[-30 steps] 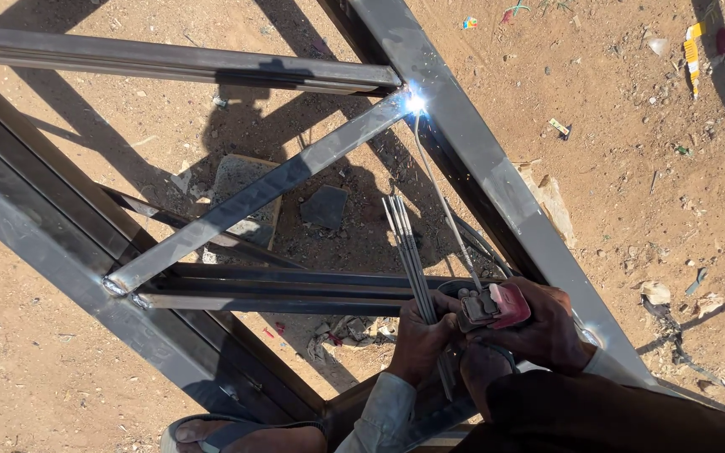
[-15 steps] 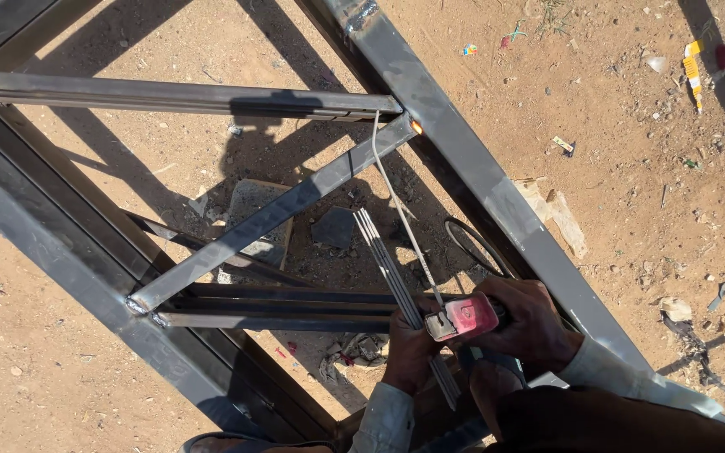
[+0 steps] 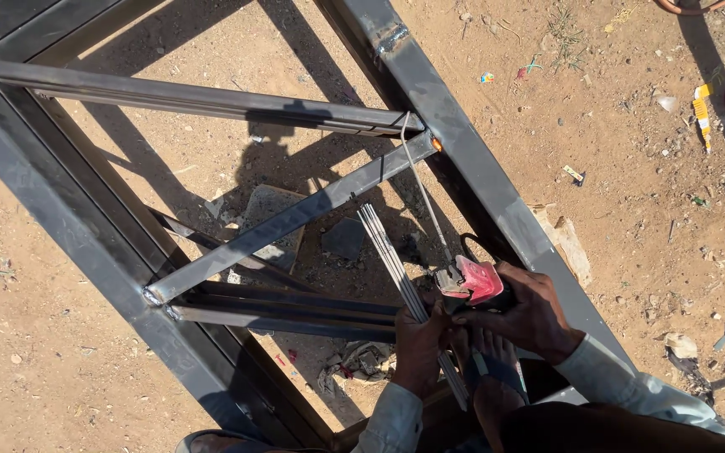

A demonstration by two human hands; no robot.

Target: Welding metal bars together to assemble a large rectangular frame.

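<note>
1. The right hand (image 3: 530, 315), at lower centre-right of the frame, is closed around a red electrode holder (image 3: 470, 281).
2. The holder clamps a single welding electrode (image 3: 421, 193), a thin bent rod that runs up and to the left from the holder.
3. The electrode tip sits near the joint (image 3: 431, 141) where the diagonal bar meets the long frame rail, at upper centre. A small orange glowing spot shows at that joint.
4. The left hand (image 3: 419, 340), at lower centre, is closed around a bundle of spare electrodes (image 3: 388, 256). The bundle points up and to the left, just beside the held electrode.
5. The steel frame (image 3: 463, 159) lies on sandy ground. One wide rail runs from top centre to lower right.
6. A horizontal bar (image 3: 195, 99) crosses the upper left and ends near the joint.
7. A diagonal bar (image 3: 287, 222) runs from the joint down to the lower left corner of the frame.
8. A bare foot in a sandal (image 3: 488, 369) rests just below both hands.
9. Light grey sleeves (image 3: 623, 390) cover both forearms at the bottom edge.
10. A flat stone (image 3: 270, 214) lies on the ground under the diagonal bar.
11. Small litter (image 3: 702, 105) is scattered over the sand at upper right.
</note>
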